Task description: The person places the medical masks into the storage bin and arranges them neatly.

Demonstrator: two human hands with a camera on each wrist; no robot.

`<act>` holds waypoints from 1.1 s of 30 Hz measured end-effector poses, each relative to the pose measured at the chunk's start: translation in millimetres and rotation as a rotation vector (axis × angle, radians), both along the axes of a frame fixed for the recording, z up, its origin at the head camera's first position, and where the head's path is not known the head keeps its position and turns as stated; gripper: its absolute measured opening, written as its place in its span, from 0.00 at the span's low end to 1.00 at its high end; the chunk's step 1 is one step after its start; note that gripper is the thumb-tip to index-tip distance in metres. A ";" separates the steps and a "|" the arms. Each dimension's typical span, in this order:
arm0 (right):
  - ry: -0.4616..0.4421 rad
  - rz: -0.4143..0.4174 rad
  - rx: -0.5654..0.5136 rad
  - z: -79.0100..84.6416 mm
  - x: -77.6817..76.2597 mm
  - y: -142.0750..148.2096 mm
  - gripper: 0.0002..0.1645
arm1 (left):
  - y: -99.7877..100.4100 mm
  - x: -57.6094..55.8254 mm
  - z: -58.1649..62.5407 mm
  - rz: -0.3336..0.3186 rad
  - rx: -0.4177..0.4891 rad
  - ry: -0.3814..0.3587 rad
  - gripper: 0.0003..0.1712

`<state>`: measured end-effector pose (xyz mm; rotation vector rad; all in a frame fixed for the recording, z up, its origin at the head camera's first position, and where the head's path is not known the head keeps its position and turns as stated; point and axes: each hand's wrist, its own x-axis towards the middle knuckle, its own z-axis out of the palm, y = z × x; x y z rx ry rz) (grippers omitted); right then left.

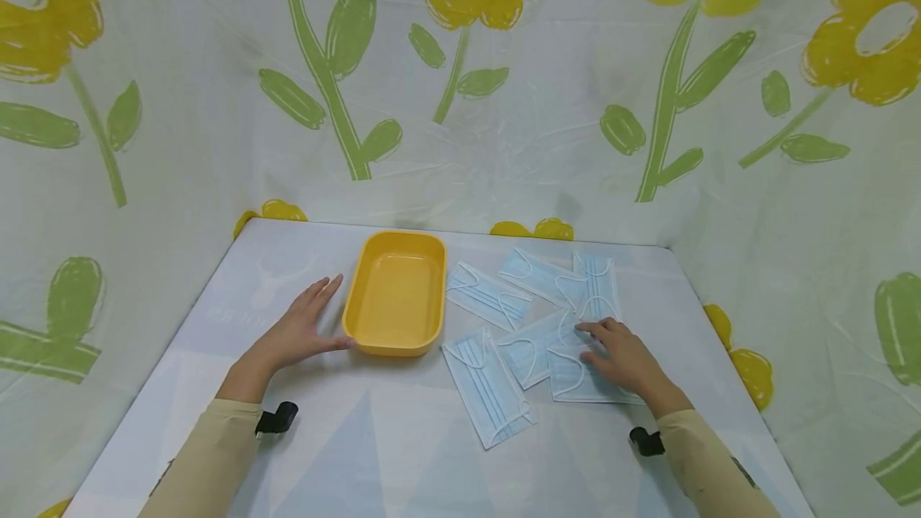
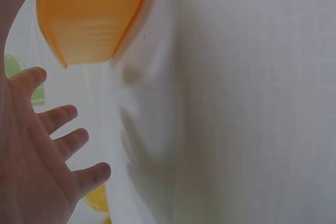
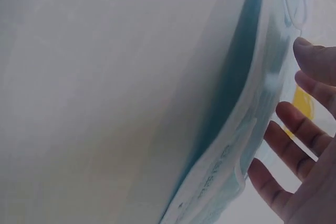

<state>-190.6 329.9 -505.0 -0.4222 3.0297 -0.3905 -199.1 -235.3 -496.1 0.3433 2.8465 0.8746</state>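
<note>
A yellow plastic tray [image 1: 396, 294] stands at the back middle of the table, with nothing in it. Beside its left edge is my left hand [image 1: 298, 334], fingers spread and thumb at the tray's front left corner; whether they touch, I cannot tell. To the right of the tray lie several light-blue face masks with white ear loops, one mask [image 1: 488, 390] nearest the front. My right hand [image 1: 626, 358] is over the front right mask [image 1: 576, 382], partly covering it. The right wrist view has those loosely bent fingers against a mask's edge [image 3: 231, 145], pinching nothing.
The pale table [image 1: 345, 438] ends at a white cloth wall [image 1: 547, 142] with yellow flowers, which also rises on both sides. Another mask [image 1: 489, 294] lies close to the tray's right side. Black wrist-worn pieces [image 1: 277, 418] stick out by both sleeves.
</note>
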 end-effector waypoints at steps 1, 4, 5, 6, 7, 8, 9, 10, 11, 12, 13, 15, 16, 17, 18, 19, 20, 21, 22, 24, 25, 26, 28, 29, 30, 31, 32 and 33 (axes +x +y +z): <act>-0.006 -0.002 -0.001 -0.2 0.1 0.4 0.28 | -0.1 0.0 -0.4 -0.003 0.001 0.003 0.72; -0.019 0.001 -0.007 -0.9 0.7 1.9 0.27 | -0.4 0.0 -1.7 -0.015 0.005 0.013 0.71; -0.023 -0.001 -0.008 -1.5 0.7 2.4 0.27 | -0.3 0.2 -1.9 -0.018 0.004 0.015 0.70; -0.028 -0.002 -0.007 -1.9 0.8 3.1 0.27 | -0.3 0.3 -2.2 -0.022 0.002 0.016 0.70; -0.032 -0.002 -0.006 -2.2 1.0 3.8 0.27 | -0.3 0.5 -2.4 -0.024 0.003 0.018 0.70; -0.036 0.001 -0.007 -2.3 1.3 4.6 0.26 | -0.1 0.8 -2.4 -0.026 0.002 0.019 0.69; -0.040 0.001 -0.008 -2.3 1.5 5.2 0.26 | 0.1 1.0 -2.6 -0.027 0.001 0.019 0.69; -0.044 0.000 -0.009 -1.9 1.9 5.4 0.25 | 0.3 1.3 -2.5 -0.027 0.000 0.018 0.69; -0.049 -0.004 -0.012 -1.5 2.3 5.7 0.24 | 0.5 1.5 -2.6 -0.027 -0.001 0.017 0.69; -0.054 -0.004 -0.015 -0.8 2.9 5.7 0.23 | 0.7 1.5 -2.7 -0.026 -0.002 0.016 0.68; -0.057 -0.001 -0.023 0.1 3.3 5.5 0.22 | 1.0 1.6 -2.6 -0.024 -0.003 0.015 0.68; -0.064 0.001 -0.034 1.8 4.4 4.9 0.19 | 1.4 1.6 -2.6 -0.022 -0.008 0.011 0.68; -0.068 -0.003 -0.040 2.9 5.0 4.4 0.19 | 1.6 1.7 -2.4 -0.021 -0.009 0.010 0.68; -0.074 -0.005 -0.046 3.5 5.3 4.1 0.18 | 1.8 1.7 -2.3 -0.020 -0.012 0.011 0.67; -0.077 -0.002 -0.049 3.9 5.6 3.9 0.17 | 2.1 1.7 -2.0 -0.021 -0.015 0.010 0.67; -0.080 -0.002 -0.052 4.2 5.8 3.9 0.17 | 2.4 1.8 -1.7 -0.021 -0.017 0.010 0.66; -0.084 -0.007 -0.051 4.2 5.9 3.9 0.16 | 2.5 1.9 -1.5 -0.022 -0.019 0.009 0.66; -0.088 -0.012 -0.052 4.3 5.9 3.8 0.16 | 2.6 2.0 -1.3 -0.023 -0.021 0.008 0.65; -0.092 -0.016 -0.051 4.1 5.6 3.9 0.15 | 2.8 2.0 -1.0 -0.024 -0.022 0.007 0.65; -0.097 -0.015 -0.046 3.3 5.0 4.8 0.15 | 2.9 2.2 -0.8 -0.024 -0.024 0.004 0.64; -0.101 -0.021 -0.046 2.9 4.4 5.1 0.15 | 2.8 2.3 -0.8 -0.024 -0.024 0.004 0.64; -0.103 -0.022 -0.045 2.4 4.0 5.4 0.14 | 2.8 2.5 -0.7 -0.024 -0.024 0.003 0.64; -0.107 -0.023 -0.044 1.3 3.1 6.1 0.14 | 2.8 2.6 -0.8 -0.027 -0.024 0.004 0.64; -0.109 -0.023 -0.046 0.8 2.7 6.4 0.14 | 2.7 2.7 -1.0 -0.029 -0.023 0.003 0.64; -0.111 -0.024 -0.049 0.6 2.5 6.7 0.14 | 2.5 2.6 -1.2 -0.030 -0.022 0.000 0.64; -0.112 -0.026 -0.051 0.3 2.3 6.9 0.14 | 2.4 2.5 -1.4 -0.031 -0.018 -0.005 0.64; -0.114 -0.027 -0.054 0.1 2.3 7.2 0.14 | 2.1 2.3 -1.8 -0.032 -0.012 -0.011 0.64; -0.116 -0.029 -0.056 0.0 2.3 7.5 0.14 | 1.9 2.1 -2.1 -0.031 -0.005 -0.022 0.64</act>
